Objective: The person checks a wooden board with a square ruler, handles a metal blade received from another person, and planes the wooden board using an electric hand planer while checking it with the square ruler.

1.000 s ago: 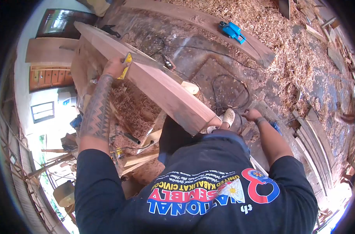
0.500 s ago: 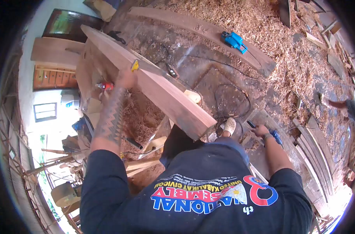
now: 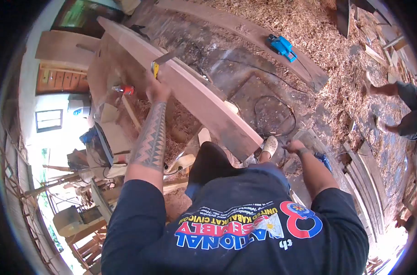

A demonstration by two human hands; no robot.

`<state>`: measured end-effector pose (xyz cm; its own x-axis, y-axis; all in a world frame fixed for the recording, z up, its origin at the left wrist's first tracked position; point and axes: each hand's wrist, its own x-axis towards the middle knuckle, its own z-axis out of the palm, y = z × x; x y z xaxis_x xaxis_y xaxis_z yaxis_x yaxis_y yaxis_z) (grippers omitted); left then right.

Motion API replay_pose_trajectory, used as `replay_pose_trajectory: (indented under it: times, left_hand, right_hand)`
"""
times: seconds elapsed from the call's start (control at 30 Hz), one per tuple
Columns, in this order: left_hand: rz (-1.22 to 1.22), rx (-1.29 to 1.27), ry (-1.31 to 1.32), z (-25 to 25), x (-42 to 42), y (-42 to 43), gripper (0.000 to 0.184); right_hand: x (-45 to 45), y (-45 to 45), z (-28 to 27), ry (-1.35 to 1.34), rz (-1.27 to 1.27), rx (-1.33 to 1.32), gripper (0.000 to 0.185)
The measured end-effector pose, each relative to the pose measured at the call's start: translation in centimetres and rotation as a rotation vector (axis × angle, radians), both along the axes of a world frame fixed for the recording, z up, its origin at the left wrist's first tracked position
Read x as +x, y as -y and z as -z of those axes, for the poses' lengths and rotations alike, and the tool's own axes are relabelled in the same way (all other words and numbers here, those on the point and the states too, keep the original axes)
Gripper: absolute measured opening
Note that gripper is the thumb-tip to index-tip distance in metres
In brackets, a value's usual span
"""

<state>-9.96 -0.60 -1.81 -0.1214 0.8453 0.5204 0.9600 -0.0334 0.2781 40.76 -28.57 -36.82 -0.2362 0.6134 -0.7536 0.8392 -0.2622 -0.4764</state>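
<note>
My left hand (image 3: 158, 90) is closed on a yellow-handled try square (image 3: 155, 70). Its dark blade lies across the upper edge of a long, thick timber beam (image 3: 197, 98). The beam slants from the upper left down to my legs. Low on the right, my right hand (image 3: 293, 146) is beside the beam's near end, apart from it, with its fingers curled; what they hold, if anything, is too small to make out. Next to my right forearm lies a blue power tool (image 3: 323, 161), partly hidden by the arm.
A blue electric planer (image 3: 282, 47) rests on a long curved plank (image 3: 236, 32), its cord trailing over the floor. Wood shavings (image 3: 309, 23) cover the ground. Several curved boards (image 3: 362, 183) lie at right. A person's legs (image 3: 401, 107) show at far right. A red bottle-like object (image 3: 124, 90) is at left.
The try square has turned, and its blade now shows across the beam. My right hand has moved slightly left, away from the blue tool. More of the other person's legs is in view.
</note>
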Motion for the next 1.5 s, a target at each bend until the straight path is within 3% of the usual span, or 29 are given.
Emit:
replay_pose_trajectory:
  times: [0.07,0.1,0.27,0.47,0.6,0.63,0.73,0.77,0.83,0.9,0.97,1.07,1.13,1.2,1.27,1.33,1.37,1.47,1.5]
  left_hand:
    - [0.020,0.009,-0.010,-0.1,-0.3,0.1,0.036]
    - [0.016,-0.071,0.021,-0.1,-0.9,-0.2,0.038]
    - [0.099,0.031,-0.047,1.8,-2.4,-1.0,0.042]
    - [0.181,0.103,0.045,2.9,-3.0,-1.1,0.043]
    - [0.084,-0.057,0.090,0.3,-1.1,0.3,0.033]
    - [0.175,0.051,0.054,1.0,-1.8,-0.1,0.028]
    - [0.214,-0.010,0.017,1.0,-2.5,-0.5,0.029]
    - [0.243,-0.029,0.005,0.3,-2.3,-0.4,0.030]
    - [0.304,-0.057,-0.024,-1.2,-1.5,0.0,0.031]
    - [0.419,0.014,0.044,-1.6,-0.4,0.5,0.028]
    - [0.666,0.056,0.106,-2.8,1.0,1.7,0.025]
    - [1.157,0.066,0.086,-7.5,6.9,6.7,0.018]
    - [1.413,0.074,-0.001,-9.0,10.7,9.3,0.019]
    - [1.624,0.086,-0.033,-10.1,14.6,11.9,0.024]
    - [1.770,0.062,-0.099,-9.8,17.9,13.4,0.026]
    - [1.812,-0.064,-0.072,-8.9,20.6,14.8,0.028]
    - [1.823,-0.133,-0.068,-8.3,21.4,15.2,0.028]
    - [1.625,-0.011,-0.176,-6.2,21.9,15.3,0.033]
    - [1.527,-0.074,-0.337,-6.4,20.7,14.4,0.056]
  right_hand:
    - [-2.0,-2.4,-6.2,-0.138,0.137,0.010,0.057]
    - [-2.8,-3.2,-6.3,-0.117,0.129,0.023,0.058]
    - [-4.1,-2.1,-3.3,-0.037,0.151,0.143,0.054]
    - [-4.0,3.8,-3.5,0.140,0.138,-0.030,0.054]
    - [-6.4,7.9,-7.8,0.183,0.249,-0.236,0.053]
    - [-7.2,9.9,-7.7,0.178,0.304,-0.107,0.056]
    - [-10.2,13.9,-9.6,0.064,0.479,0.058,0.054]
    - [-11.0,13.9,-11.3,0.093,0.486,-0.078,0.044]
    - [-12.9,15.7,-12.2,0.103,0.608,-0.031,0.044]
    - [-14.1,16.7,-12.8,0.153,0.635,0.052,0.038]
    - [-14.5,17.2,-13.8,0.022,0.939,0.287,0.042]
    - [-16.2,13.8,-22.7,-0.122,1.382,0.794,0.064]
    - [-16.1,11.4,-29.9,-0.042,1.201,1.165,0.076]
    - [-15.8,9.4,-36.4,0.170,0.982,1.339,0.072]
    - [-14.3,8.7,-38.5,0.061,0.857,1.283,0.064]
    - [-12.4,8.3,-37.5,-0.370,0.791,1.010,0.050]
    - [-12.4,7.8,-36.3,-0.431,0.763,1.127,0.033]
    - [-13.3,7.8,-29.4,-0.644,1.026,1.044,0.026]
    - [-13.2,8.3,-24.7,-0.540,1.050,1.028,0.018]
